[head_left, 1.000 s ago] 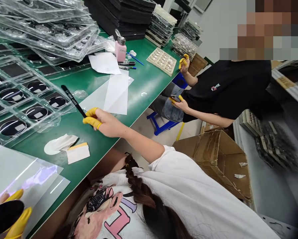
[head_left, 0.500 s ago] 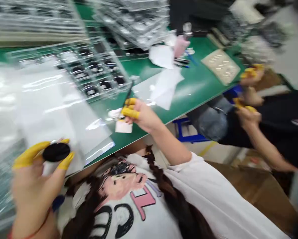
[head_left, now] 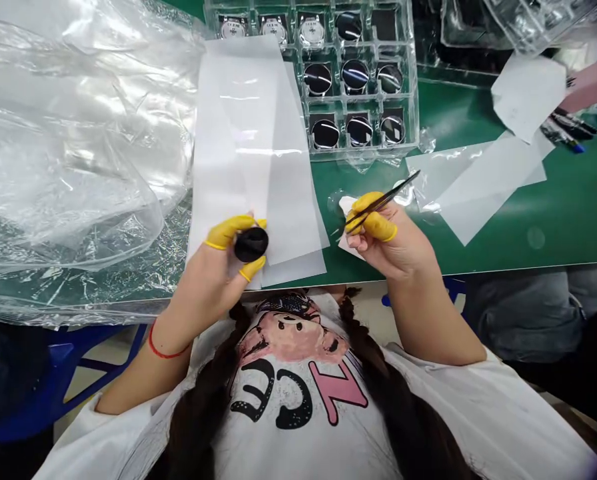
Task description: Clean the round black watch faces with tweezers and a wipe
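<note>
Left fingers (head_left: 226, 232) pinching black disc (head_left: 251, 244), right fingers (head_left: 376, 225) pinching tweezers (head_left: 398, 188) (tips well apart from disc), closing that gap seemingly next

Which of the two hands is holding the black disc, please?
The left hand pinches the black disc; the right hand holds tweezers instead.

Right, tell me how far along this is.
Done: the clear tray holds discs, silver-faced along its top row. In hand: the left hand holds a black round disc, the right hand black tweezers. Remaining, apparently: the dark-faced discs in the lower rows.
</note>
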